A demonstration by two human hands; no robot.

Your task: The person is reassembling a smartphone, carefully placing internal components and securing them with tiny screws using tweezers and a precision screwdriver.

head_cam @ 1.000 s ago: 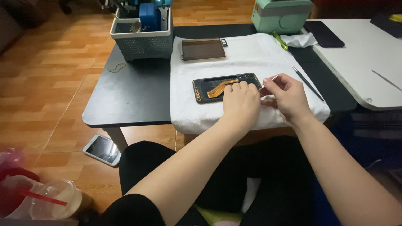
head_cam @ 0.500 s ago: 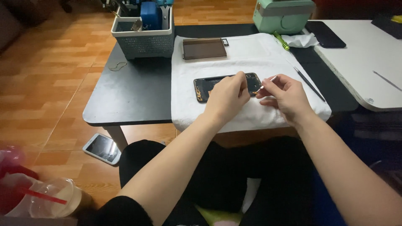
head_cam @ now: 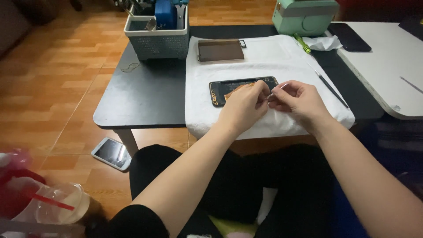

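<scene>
- Soft, even indoor light falls from above onto my counter (head_cam: 145, 92); its dark top shows only a dull sheen.
- The white towel (head_cam: 264, 61) is the brightest patch, nearly washed out.
- My left hand (head_cam: 244, 105) casts faint shadow there.
- Nearest me, the plastic cup (head_cam: 61, 207) is blurred.
- Below the counter, my lap is dim.

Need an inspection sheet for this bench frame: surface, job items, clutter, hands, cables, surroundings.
Surface: low dark table with a white towel spread on it.
Job's things: opened phone body on the towel; thin silver tool at the fingertips.
Clutter: dark panel, grey basket, green device, green screwdriver, thin probe.
Hands: left hand on the phone body; right hand pinching the tool.
Cables: nothing seen.
Surroundings: wood floor, white phone, plastic cup.
</scene>
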